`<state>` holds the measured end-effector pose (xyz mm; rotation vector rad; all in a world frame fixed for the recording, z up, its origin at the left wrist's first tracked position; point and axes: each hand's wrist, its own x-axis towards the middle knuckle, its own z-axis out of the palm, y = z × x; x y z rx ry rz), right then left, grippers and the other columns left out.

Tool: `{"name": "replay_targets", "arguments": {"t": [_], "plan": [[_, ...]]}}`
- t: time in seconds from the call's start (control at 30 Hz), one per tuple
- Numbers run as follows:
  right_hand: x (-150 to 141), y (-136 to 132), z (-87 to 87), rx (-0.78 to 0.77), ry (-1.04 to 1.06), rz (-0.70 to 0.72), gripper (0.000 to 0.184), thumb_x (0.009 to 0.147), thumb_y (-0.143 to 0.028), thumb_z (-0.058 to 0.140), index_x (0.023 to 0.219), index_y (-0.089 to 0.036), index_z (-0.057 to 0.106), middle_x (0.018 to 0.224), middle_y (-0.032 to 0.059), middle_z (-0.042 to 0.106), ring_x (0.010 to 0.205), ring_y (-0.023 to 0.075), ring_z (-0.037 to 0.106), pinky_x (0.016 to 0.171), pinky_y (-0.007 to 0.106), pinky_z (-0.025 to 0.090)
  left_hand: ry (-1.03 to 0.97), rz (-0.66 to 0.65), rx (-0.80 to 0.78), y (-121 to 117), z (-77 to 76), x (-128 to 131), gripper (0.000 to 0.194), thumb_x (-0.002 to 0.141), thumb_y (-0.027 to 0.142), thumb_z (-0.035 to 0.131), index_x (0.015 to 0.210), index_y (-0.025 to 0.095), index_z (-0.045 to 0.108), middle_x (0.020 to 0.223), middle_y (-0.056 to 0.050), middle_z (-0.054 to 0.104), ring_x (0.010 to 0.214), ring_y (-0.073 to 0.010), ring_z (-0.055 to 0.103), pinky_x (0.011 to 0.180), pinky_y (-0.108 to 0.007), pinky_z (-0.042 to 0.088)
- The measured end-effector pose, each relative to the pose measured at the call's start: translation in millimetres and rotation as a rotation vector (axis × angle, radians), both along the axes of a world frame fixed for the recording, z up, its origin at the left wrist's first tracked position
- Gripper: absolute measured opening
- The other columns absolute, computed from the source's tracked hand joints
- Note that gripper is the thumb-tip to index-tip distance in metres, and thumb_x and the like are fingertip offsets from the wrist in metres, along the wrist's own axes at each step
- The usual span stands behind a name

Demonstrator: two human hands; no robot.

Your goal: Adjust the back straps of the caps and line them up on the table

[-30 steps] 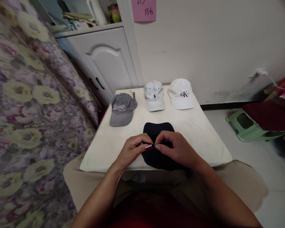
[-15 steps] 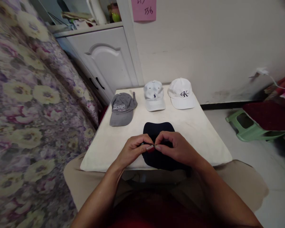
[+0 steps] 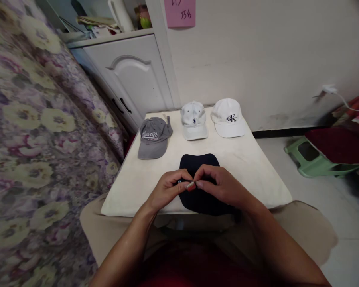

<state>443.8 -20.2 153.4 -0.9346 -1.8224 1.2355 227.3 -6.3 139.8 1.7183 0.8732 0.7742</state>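
The left hand (image 3: pixel 171 186) pinches a small red-and-silver piece (image 3: pixel 191 186) between thumb and finger; the right hand (image 3: pixel 223 185) meets it with thumb and fingertip together, what it grips too small to tell. The navy cap (image 3: pixel 199 161) below, on the counter (image 3: pixel 131 185), looks light and soft, likely best taken by its stiffer brim. Four caps in all: one navy, one grey (image 3: pixel 153 139), two pale (image 3: pixel 194 118) (image 3: pixel 229 115).

Cream-covered table (image 3: pixel 149 187) with gray (image 3: pixel 154 137), denim (image 3: pixel 194 120), white (image 3: pixel 228 117), dark caps (image 3: pixel 199 195).
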Motion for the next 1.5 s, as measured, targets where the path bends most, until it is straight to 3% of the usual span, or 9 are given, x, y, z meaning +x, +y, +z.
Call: {"name": "replay_targets", "arguments": {"t": [0.33, 0.47, 0.57, 0.8, 0.97, 1.1, 1.23, 1.5], "plan": [[-6, 2, -10.4, -0.04, 0.144, -0.026, 0.01, 0.084, -0.012, 0.06, 0.088, -0.021, 0.059, 0.086, -0.0006, 0.064, 0.08, 0.0147, 0.06, 0.073, 0.027, 0.046, -0.013, -0.009, -0.008, 1, -1.0, 0, 0.023, 0.092, 0.036, 0.061, 0.083, 0.016, 0.066, 0.078, -0.002, 0.061, 0.072, -0.0142, 0.053, 0.067, -0.024, 0.041], [-2, 4, -9.7, -0.09, 0.153, 0.037, 0.007, 0.088, -0.015, 0.055, 0.092, -0.02, 0.057, 0.081, -0.0019, 0.06, 0.068, 0.0119, 0.056, 0.065, 0.026, 0.045, -0.034, -0.005, -0.033, 2, -2.6, 1, 0.021, 0.091, 0.036, 0.062, 0.084, 0.016, 0.066, 0.078, -0.001, 0.061, 0.072, -0.0139, 0.052, 0.067, -0.024, 0.04], [4, 4, -6.9, -0.092, 0.143, 0.08, 0.011, 0.091, -0.016, 0.051, 0.099, -0.02, 0.057, 0.089, 0.0004, 0.062, 0.074, 0.0131, 0.059, 0.07, 0.028, 0.047, -0.069, 0.0, -0.064, 2, -4.3, 0, 0.02, 0.091, 0.035, 0.062, 0.085, 0.016, 0.065, 0.079, -0.001, 0.061, 0.072, -0.0136, 0.051, 0.067, -0.024, 0.039], [1, 4, -7.4, -0.032, 0.089, 0.004, 0.017, 0.083, -0.008, 0.052, 0.093, -0.021, 0.057, 0.089, 0.0, 0.062, 0.079, 0.0148, 0.058, 0.071, 0.028, 0.046, -0.04, 0.026, -0.114, 1, -5.1, 4, 0.026, 0.089, 0.041, 0.063, 0.083, 0.016, 0.063, 0.076, 0.0, 0.058, 0.07, -0.0141, 0.048, 0.065, -0.024, 0.037], [-1, 4, -9.0, -0.107, 0.13, 0.021, 0.009, 0.087, -0.014, 0.054, 0.092, -0.021, 0.056, 0.086, -0.0007, 0.062, 0.072, 0.0131, 0.059, 0.068, 0.027, 0.047, -0.077, 0.033, -0.137, 1, -7.5, 6, 0.029, 0.087, 0.045, 0.064, 0.082, 0.016, 0.061, 0.075, 0.001, 0.054, 0.069, -0.0134, 0.045, 0.063, -0.024, 0.035], [11, 6, -4.7, -0.048, 0.005, 0.001, 0.01, 0.094, -0.024, 0.053, 0.101, -0.021, 0.059, 0.09, 0.0013, 0.066, 0.08, 0.0155, 0.062, 0.072, 0.029, 0.047, -0.076, 0.048, -0.145, 1, -7.2, 5, 0.027, 0.087, 0.043, 0.064, 0.083, 0.016, 0.061, 0.076, 0.0, 0.054, 0.069, -0.0136, 0.044, 0.062, -0.023, 0.034], [21, 8, -2.4, -0.079, -0.116, 0.023, 0.014, 0.096, -0.03, 0.053, 0.094, -0.02, 0.062, 0.082, 0.0004, 0.065, 0.073, 0.0147, 0.06, 0.063, 0.027, 0.045, -0.075, 0.051, -0.152, 1, -6.0, 5, 0.027, 0.087, 0.042, 0.064, 0.081, 0.016, 0.061, 0.073, 0.002, 0.051, 0.066, -0.0126, 0.041, 0.061, -0.023, 0.032], [12, 8, -4.2, -0.164, -0.044, 0.092, 0.01, 0.092, -0.024, 0.055, 0.084, -0.018, 0.058, 0.075, -0.0016, 0.063, 0.062, 0.0109, 0.058, 0.055, 0.023, 0.043, -0.082, 0.013, -0.166, 3, -8.9, 5, 0.027, 0.087, 0.041, 0.065, 0.082, 0.015, 0.061, 0.074, 0.001, 0.052, 0.065, -0.0118, 0.041, 0.06, -0.023, 0.032]]}}
